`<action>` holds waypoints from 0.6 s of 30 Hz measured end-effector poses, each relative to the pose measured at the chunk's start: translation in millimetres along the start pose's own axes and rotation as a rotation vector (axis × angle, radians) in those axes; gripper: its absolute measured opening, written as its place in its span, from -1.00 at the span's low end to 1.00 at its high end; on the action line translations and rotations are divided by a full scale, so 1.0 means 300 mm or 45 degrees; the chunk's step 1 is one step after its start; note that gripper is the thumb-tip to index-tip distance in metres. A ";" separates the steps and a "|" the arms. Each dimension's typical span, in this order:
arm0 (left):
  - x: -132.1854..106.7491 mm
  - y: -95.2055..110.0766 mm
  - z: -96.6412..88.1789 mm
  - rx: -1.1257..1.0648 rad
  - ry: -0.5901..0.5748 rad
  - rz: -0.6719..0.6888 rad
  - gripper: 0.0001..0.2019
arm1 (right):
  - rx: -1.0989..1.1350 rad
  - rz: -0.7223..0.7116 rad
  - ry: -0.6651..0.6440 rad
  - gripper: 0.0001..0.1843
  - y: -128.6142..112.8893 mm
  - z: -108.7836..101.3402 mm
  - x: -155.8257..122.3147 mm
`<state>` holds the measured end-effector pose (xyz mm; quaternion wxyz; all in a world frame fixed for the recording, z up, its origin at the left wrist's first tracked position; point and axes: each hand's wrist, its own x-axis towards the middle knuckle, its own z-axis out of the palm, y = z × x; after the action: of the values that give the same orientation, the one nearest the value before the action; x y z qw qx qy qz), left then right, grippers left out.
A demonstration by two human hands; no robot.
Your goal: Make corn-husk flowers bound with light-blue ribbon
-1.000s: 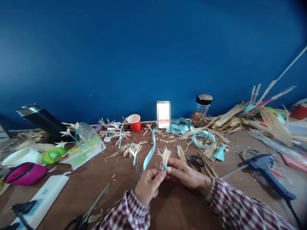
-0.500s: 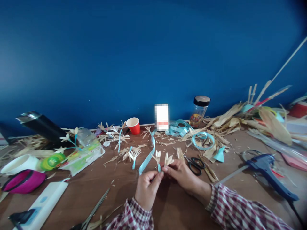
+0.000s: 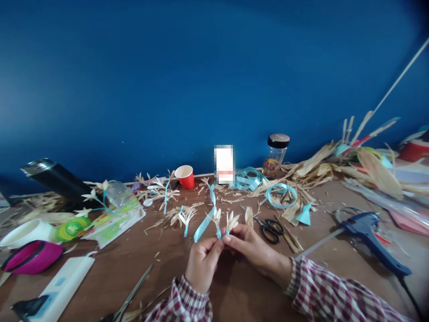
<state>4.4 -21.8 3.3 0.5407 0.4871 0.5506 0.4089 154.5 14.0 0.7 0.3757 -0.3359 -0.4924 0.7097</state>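
Low over the brown table (image 3: 100, 268), my left hand (image 3: 200, 261) and my right hand (image 3: 252, 250) meet fingertip to fingertip. Between them they pinch two small straw-coloured husk flowers (image 3: 224, 222) with light blue wrapped stems. A light blue ribbon (image 3: 208, 214) runs from my left fingers up and away across the table. Both hands are closed in a pinch, and plaid sleeves cover both wrists.
Black-handled scissors (image 3: 270, 229) lie right of my hands, a blue glue gun (image 3: 368, 235) farther right. More scissors (image 3: 129, 297) lie near the front edge. A red cup (image 3: 186, 176), a jar (image 3: 275, 154), ribbon coils (image 3: 281, 195), husk scraps and finished flowers (image 3: 161, 192) crowd the back.
One bundle at my fingertips has become two separate little flowers side by side. My hands have stayed in nearly the same place, and the view has shifted slightly.
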 end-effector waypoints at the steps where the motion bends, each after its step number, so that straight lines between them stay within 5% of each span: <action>1: 0.001 -0.003 -0.001 -0.015 -0.033 -0.020 -0.62 | -0.001 0.019 -0.028 -0.62 -0.004 -0.001 -0.003; 5: 0.004 -0.019 0.008 -0.050 -0.149 -0.085 -0.58 | -0.047 0.037 -0.106 -0.59 -0.015 -0.001 -0.010; 18: 0.022 -0.034 -0.011 -0.249 -0.197 -0.207 -0.62 | -0.320 0.046 -0.015 -0.58 -0.006 -0.024 -0.003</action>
<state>0.5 -16.9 -7.7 0.6578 0.4159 0.5026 0.3765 161.3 16.9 0.3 0.3149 -0.3848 -0.5735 0.6510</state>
